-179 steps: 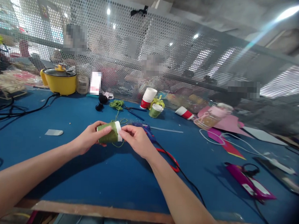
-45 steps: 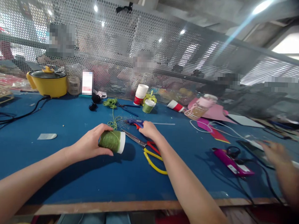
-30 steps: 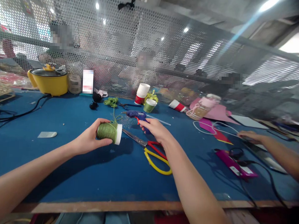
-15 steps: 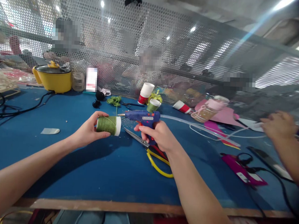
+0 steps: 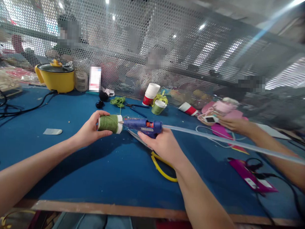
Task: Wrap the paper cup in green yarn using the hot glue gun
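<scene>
My left hand [image 5: 98,127] grips a paper cup wrapped in green yarn [image 5: 108,123], held on its side with the white rim facing right. A strand runs from the cup up to a loose bundle of green yarn [image 5: 118,101]. In my right hand [image 5: 163,145] is a blue hot glue gun [image 5: 142,125], its nozzle at the cup's rim end; whether it touches, I cannot tell. A long clear glue stick [image 5: 204,133] sticks out of the gun's back. Below the gun lie scissors with yellow handles [image 5: 163,166], partly hidden by my right hand.
Behind stand stacked white-and-red cups [image 5: 151,94], another green-wrapped cup [image 5: 159,107] and blue-handled pliers [image 5: 137,109]. A yellow electric pot [image 5: 56,78] is at the back left. On the right, a co-worker's hand [image 5: 232,124] holds a small white object near a purple power strip [image 5: 252,176].
My right hand has rolled the glue gun and brought its nozzle in to the cup's rim. The co-worker's hand has moved left, toward the pink items.
</scene>
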`<state>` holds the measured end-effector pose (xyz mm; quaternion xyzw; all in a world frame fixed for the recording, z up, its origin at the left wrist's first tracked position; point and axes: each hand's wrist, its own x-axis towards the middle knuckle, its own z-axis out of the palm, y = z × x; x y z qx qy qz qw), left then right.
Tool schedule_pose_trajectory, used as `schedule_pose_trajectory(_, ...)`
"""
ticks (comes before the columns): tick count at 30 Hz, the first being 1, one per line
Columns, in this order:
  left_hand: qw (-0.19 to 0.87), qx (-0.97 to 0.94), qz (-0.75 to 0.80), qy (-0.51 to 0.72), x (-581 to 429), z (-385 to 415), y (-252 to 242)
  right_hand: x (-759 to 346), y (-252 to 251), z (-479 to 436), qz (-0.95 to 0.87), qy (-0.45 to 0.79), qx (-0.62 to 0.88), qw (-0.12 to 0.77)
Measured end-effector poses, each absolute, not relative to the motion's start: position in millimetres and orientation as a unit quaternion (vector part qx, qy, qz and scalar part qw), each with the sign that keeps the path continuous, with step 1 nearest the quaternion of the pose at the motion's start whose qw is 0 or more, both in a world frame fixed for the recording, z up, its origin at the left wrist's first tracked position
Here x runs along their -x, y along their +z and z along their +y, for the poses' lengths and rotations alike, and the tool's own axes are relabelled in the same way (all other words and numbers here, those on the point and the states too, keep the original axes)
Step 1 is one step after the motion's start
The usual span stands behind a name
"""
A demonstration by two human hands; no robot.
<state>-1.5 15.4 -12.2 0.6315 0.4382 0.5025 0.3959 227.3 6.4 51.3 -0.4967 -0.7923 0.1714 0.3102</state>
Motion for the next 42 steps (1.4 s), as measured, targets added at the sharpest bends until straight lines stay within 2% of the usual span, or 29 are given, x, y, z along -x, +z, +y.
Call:
schedule_pose_trajectory(12, 0.378, -0.638, 0.444, 0.503, 2.5, 17.6, -16.0, -228.2, 51.4, 4.8, -0.809, 0.126, 0.498, 0.285)
schedule_pose_trajectory(19, 0.275, -0.707, 0.441, 0.48, 5.6, 17.5, -19.9, -227.5, 51.7, 6.7, -0.801, 0.116, 0.503, 0.303)
schedule_pose_trajectory(34, 0.157, -0.799, 0.379, 0.44, 4.3, 11.4, -10.7, -231.7, 45.0, 16.6, -0.799, 0.107, 0.511, 0.3)
schedule_pose_trajectory(42, 0.186, -0.782, 0.394, 0.445, 6.0, 14.2, -16.1, -229.8, 50.5, 9.6, -0.8, 0.111, 0.506, 0.302)
